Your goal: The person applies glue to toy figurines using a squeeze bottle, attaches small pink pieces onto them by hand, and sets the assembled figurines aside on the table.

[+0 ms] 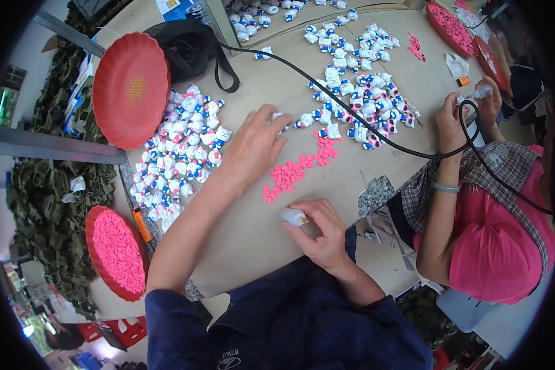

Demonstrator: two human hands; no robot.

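Note:
My left hand [253, 148] reaches over the middle of the table with its fingers closed on a small white figurine [280, 123], mostly hidden by the fingers. Nearer to me, my right hand [325, 237] grips a small white squeeze bottle [294, 217] with a yellowish tip, tilted sideways. Between the two hands lies a strip of small pink pieces [288, 176]. A heap of white and blue figurines [179, 148] spreads left of my left forearm. Beyond the pink strip, more figurines [376, 102] lie in a group, several of them with pink and dark parts showing.
A black cable [327, 89] crosses above the table. At left are an upright red scalloped tray [131, 92], a black bag [188, 52], an orange tube [142, 225] and a red tray [91, 237] of pink pieces. A co-worker in pink [496, 246] sits at right, hands raised.

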